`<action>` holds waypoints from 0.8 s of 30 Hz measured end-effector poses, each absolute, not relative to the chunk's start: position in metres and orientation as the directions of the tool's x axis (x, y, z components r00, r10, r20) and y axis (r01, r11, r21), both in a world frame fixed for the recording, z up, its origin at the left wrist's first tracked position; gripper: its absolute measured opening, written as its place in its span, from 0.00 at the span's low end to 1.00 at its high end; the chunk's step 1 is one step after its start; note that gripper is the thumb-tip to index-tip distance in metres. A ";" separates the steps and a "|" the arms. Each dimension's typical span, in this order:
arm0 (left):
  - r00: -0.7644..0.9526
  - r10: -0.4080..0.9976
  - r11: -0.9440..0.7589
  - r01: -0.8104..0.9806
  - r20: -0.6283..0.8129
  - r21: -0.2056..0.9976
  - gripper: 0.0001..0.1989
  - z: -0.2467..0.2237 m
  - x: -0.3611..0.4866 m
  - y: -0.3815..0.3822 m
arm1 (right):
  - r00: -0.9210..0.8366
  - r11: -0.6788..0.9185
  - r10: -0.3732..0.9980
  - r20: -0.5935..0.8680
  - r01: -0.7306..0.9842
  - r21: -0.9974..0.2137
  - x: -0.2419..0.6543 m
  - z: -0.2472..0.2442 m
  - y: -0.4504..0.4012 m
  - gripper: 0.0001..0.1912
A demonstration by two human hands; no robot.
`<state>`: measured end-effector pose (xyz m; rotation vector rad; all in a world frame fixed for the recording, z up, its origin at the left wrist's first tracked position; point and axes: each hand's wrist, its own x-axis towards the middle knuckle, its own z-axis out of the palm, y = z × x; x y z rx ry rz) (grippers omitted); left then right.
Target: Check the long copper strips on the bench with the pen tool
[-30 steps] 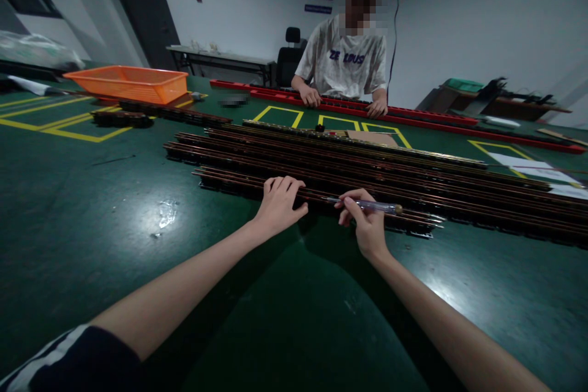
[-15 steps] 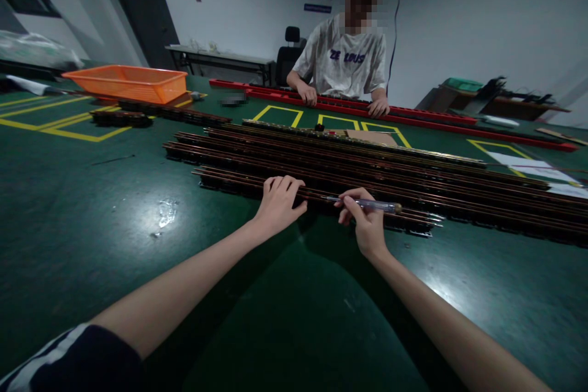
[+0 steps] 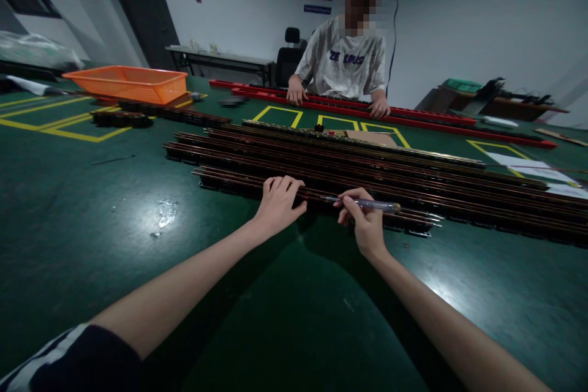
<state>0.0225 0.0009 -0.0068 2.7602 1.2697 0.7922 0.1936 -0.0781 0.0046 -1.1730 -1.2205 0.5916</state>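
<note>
My left hand (image 3: 279, 205) straddles the nearest long dark strip with copper-coloured rods (image 3: 234, 185), fingers over its top and thumb on the near side. My right hand (image 3: 365, 217) is closed around a screwdriver (image 3: 379, 204) with a clear purplish handle. Its thin shaft points left, the tip at the rods between my two hands; whether it touches one I cannot tell. More such strips (image 3: 294, 156) lie side by side just behind, running left to right.
Across the green table (image 3: 160, 306), a co-worker (image 3: 351, 61) rests both hands on long red rails (image 3: 427, 116). An orange basket (image 3: 133, 82) stands at the far left beside short dark strips (image 3: 179, 113). White papers (image 3: 523, 164) and cardboard (image 3: 371, 138) lie beyond the strips.
My hands and the screwdriver have hardly moved. Across the table, the nearer red rail has slid left, and the co-worker's hand on the left side of the view has shifted slightly.
</note>
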 end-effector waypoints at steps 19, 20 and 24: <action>0.549 0.705 -0.679 0.705 0.448 0.205 0.16 -0.007 0.022 0.000 | 0.309 0.345 0.865 0.395 0.206 -0.916 0.193 0.005 -0.078 0.07; 0.550 0.706 -0.679 0.705 0.445 0.206 0.16 -0.007 0.022 0.000 | 0.309 0.346 0.865 0.396 0.206 -0.915 0.193 0.005 -0.078 0.07; 0.551 0.710 -0.677 0.705 0.439 0.210 0.17 -0.007 0.022 0.000 | 0.306 0.348 0.866 0.395 0.198 -0.916 0.193 0.004 -0.078 0.07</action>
